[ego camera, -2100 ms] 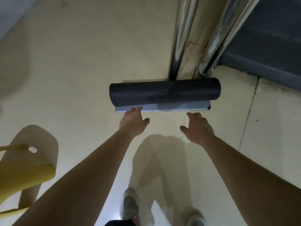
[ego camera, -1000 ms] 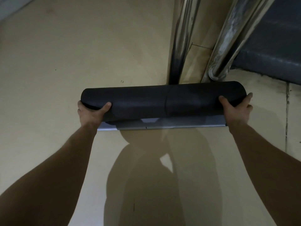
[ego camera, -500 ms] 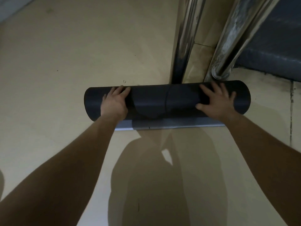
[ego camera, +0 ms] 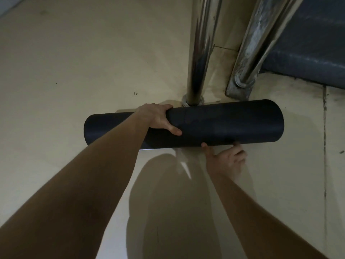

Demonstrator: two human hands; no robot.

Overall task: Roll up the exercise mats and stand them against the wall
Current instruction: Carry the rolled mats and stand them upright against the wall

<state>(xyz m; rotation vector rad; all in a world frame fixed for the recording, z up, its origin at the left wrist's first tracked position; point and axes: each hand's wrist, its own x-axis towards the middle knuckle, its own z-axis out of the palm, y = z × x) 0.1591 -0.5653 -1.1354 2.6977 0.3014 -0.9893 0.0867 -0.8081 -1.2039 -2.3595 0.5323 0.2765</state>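
A dark rolled-up exercise mat point(ego camera: 224, 124) lies crosswise on the cream floor, fully rolled, with only a thin pale strip showing under its near edge. My left hand point(ego camera: 158, 116) wraps over the top of the roll left of its middle, thumb on the near side. My right hand point(ego camera: 225, 157) is at the roll's near lower edge, right of middle, with thumb and fingertips touching the underside. The fingers of my right hand are partly hidden beneath the roll.
Two shiny metal posts point(ego camera: 199, 53) point(ego camera: 259, 40) rise from the floor just behind the mat. A dark grey step or ledge point(ego camera: 308, 58) sits at the far right. Open cream floor point(ego camera: 74, 62) stretches to the left and toward me.
The mat's loose pale end has been rolled in. My left hand has gone from flat on top to gripping around the roll; my right hand has dropped from the top to the near underside.
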